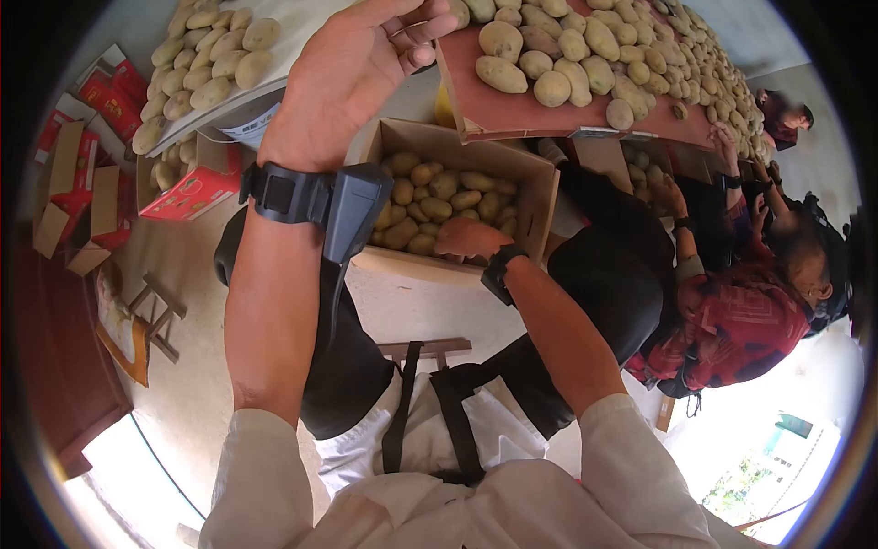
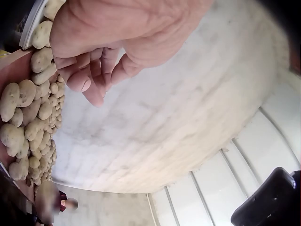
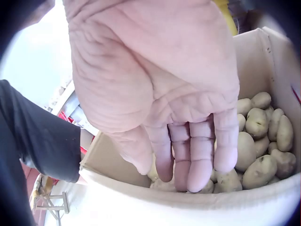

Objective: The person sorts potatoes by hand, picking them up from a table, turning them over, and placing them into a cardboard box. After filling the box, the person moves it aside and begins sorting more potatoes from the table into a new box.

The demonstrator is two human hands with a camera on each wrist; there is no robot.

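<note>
A cardboard box (image 1: 430, 268) stands between the person's knees, part filled with potatoes (image 1: 444, 186). My right hand (image 1: 471, 238) is low inside its near side. In the right wrist view that hand's fingers (image 3: 201, 162) hang nearly straight over the potatoes, holding nothing. My left hand (image 1: 343, 78) is raised beyond the box, beside the corner of a red-brown tabletop (image 1: 530, 114) heaped with potatoes (image 1: 622, 55). Its fingers are loosely bent and hold nothing in the left wrist view, with the potato heap to the left of them.
More potatoes (image 1: 206, 55) lie on a white tabletop (image 1: 302, 23) at the left. Below it are a red carton (image 1: 197, 192) and several open cartons. A small wooden stool (image 1: 160, 316) stands on the floor. People (image 1: 741, 311) sit close on the right.
</note>
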